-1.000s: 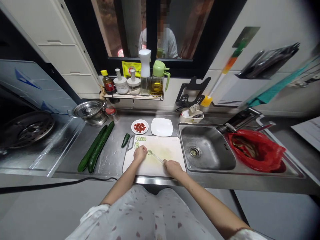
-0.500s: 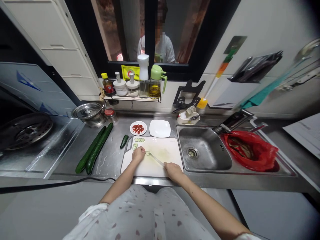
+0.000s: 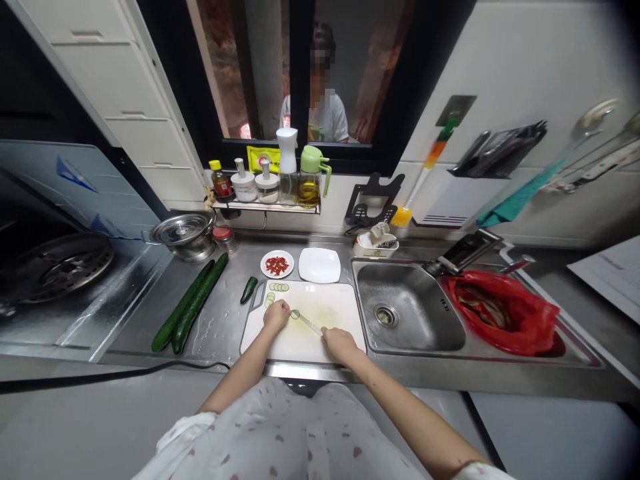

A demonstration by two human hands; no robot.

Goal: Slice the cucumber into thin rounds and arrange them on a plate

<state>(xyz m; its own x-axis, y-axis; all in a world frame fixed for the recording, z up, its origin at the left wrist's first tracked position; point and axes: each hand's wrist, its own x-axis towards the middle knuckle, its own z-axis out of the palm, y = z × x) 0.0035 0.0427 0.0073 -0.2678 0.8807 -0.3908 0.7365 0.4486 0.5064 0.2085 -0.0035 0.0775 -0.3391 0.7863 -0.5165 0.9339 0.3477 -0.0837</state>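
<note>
White and grey-edged, the cutting board (image 3: pixel 305 350) lies before us, left of the steel sink (image 3: pixel 430 320). Our right hand (image 3: pixel 341 345) has its fingers wrapped around the near end of a slim knife (image 3: pixel 311 325); at its far tip, over the board, we see a thin cucumber slice (image 3: pixel 295 314). Our left hand (image 3: pixel 276 314) is just beside that slice, fingers drawn together; we cannot tell whether they pinch anything.
</note>
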